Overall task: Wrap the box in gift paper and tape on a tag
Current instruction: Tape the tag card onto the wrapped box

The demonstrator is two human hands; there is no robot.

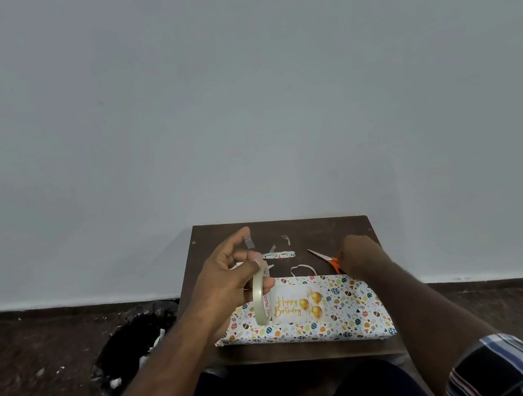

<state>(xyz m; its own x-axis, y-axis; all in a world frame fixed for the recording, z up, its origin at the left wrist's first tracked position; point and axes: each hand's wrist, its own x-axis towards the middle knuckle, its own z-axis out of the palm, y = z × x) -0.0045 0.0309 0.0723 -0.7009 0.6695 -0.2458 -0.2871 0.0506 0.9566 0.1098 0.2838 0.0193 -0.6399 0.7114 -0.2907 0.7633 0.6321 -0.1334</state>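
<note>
— What's on the small dark wooden table (354,227)?
— A flat box wrapped in egg-patterned white paper (346,307) along the near edge, a "Happy Birthday" tag (295,303) on top.
— The hands?
— The left hand (232,281) holds a clear tape roll (259,297); the right hand (361,255) grips orange-handled scissors (326,259) (far-right corner).

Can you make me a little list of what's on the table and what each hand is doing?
table: dark wood
box: wrapped in dotted paper
tag: Happy Birthday, lying on box
left hand: holds tape roll above box
right hand: on orange scissors
scraps: paper and tape bits behind box
bin: on floor, left
</note>
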